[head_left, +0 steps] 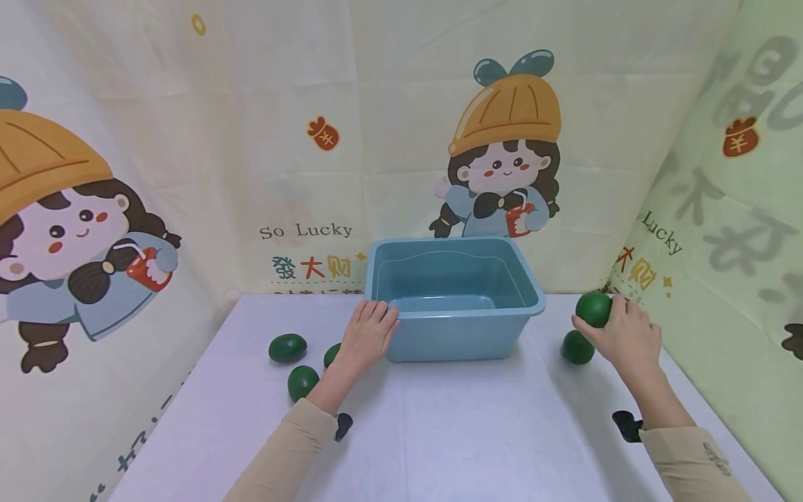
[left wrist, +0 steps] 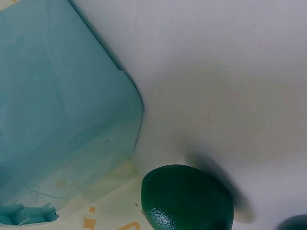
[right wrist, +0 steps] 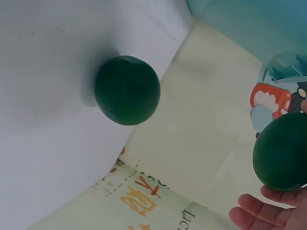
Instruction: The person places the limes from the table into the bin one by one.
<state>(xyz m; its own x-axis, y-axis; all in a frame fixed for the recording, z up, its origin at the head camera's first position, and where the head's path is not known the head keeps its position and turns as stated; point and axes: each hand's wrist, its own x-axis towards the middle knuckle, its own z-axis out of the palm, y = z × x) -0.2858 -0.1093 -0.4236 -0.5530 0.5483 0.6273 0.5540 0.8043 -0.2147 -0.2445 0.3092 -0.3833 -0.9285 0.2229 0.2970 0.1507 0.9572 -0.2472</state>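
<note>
A blue plastic basin (head_left: 458, 338) stands upright at the back of the table. My left hand (head_left: 370, 335) grips the rim at its front left corner; that hand is out of sight in the left wrist view. My right hand (head_left: 630, 335) holds a smooth dark green oval fruit (head_left: 593, 309) between thumb and fingers, raised to the right of the basin. Below it, a second green fruit (head_left: 578, 347) rests on the table. The right wrist view has the held fruit (right wrist: 283, 152) at its right edge, touched by the fingertips (right wrist: 256, 206).
Left of the basin lie three more green fruits: an oval one (head_left: 287, 348), one nearer the front (head_left: 304, 383), and one (head_left: 331, 355) partly hidden by the left arm. A printed cloth (head_left: 401, 160) hangs behind and beside the white table (head_left: 464, 432).
</note>
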